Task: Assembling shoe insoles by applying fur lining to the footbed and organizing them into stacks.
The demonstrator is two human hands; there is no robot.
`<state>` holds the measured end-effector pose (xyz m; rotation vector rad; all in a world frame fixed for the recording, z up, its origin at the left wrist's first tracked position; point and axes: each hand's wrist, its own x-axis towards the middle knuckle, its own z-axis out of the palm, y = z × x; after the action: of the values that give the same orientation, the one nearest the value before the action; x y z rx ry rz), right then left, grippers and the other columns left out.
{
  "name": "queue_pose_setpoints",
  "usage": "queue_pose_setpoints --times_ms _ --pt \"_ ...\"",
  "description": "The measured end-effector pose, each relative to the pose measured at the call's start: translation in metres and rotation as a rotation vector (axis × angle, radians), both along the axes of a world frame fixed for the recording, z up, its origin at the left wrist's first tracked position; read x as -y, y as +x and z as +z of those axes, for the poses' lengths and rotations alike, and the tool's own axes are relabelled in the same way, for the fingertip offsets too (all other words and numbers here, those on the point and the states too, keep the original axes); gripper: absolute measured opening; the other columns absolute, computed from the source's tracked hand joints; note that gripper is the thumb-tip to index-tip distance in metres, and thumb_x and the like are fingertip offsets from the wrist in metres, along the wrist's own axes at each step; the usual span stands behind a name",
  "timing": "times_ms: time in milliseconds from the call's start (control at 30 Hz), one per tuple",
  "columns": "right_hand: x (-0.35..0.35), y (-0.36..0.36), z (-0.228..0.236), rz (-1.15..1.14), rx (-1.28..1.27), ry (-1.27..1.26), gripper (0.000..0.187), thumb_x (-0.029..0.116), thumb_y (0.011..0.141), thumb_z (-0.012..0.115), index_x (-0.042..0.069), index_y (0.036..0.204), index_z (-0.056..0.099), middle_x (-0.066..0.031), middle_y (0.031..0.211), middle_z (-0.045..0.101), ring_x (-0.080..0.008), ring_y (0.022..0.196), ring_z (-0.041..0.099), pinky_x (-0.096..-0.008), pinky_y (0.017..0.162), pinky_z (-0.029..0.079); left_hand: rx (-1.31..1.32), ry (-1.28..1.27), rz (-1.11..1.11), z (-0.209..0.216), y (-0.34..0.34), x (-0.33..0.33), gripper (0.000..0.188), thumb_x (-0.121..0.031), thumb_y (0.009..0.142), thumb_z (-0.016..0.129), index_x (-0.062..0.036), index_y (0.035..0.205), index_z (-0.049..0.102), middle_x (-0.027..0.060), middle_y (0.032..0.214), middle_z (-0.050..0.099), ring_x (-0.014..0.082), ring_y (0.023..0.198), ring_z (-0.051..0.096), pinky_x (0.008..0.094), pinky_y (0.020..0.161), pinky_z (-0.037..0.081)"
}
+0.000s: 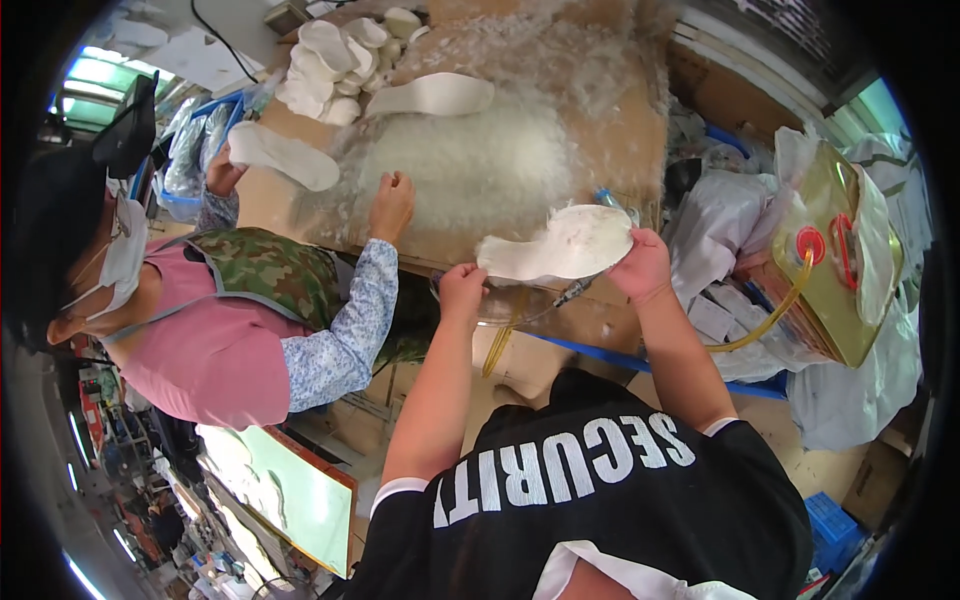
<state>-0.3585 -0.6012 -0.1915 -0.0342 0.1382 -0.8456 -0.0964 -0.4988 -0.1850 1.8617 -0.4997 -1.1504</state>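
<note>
Between my hands a white shoe insole [560,246] is held up over the table's near edge. My left hand [462,293] pinches its narrow end, and my right hand [642,266] grips the wide end. Ragged white fluff sticks out along the insole's upper edge. Another white insole [432,95] lies flat on the fluff-covered table [620,110]. At the left, a co-worker's hand [222,172] holds up a third insole [285,157], while the co-worker's other hand [391,206] is over the table with its fingers curled.
A pile of white insoles [330,70] sits at the table's far left. A tool with a blue end [608,198] lies just beyond my insole. On the right stand a yellow metal can [850,240] with a yellow hose [775,320] and white plastic bags [715,225]. The co-worker [220,340] is close on my left.
</note>
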Motion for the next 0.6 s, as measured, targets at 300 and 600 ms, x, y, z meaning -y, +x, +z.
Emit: queue_pose_setpoints --times_ms 300,600 --pt "-0.007 0.031 -0.002 -0.212 -1.144 -0.248 0.011 0.003 0.079 0.051 0.008 0.087 0.046 -0.0070 0.089 0.057 -0.0225 0.082 0.056 -0.0351 0.069 0.049 -0.318 -0.208 0.451 0.008 0.034 -0.014 0.015 -0.004 0.080 0.054 -0.0047 0.095 0.052 0.0041 0.076 0.057 0.0139 0.063 0.057 0.0251 0.054 0.044" --pt "-0.029 0.041 0.027 -0.472 -1.742 -1.187 0.016 0.003 0.081 0.054 0.004 0.097 0.055 -0.0166 0.085 0.055 -0.0332 0.075 0.055 -0.0382 0.066 0.045 -0.609 -0.272 0.499 -0.014 0.058 -0.043 0.010 -0.002 0.084 0.056 -0.0070 0.092 0.052 0.0058 0.082 0.059 0.0167 0.075 0.059 0.0269 0.064 0.048"
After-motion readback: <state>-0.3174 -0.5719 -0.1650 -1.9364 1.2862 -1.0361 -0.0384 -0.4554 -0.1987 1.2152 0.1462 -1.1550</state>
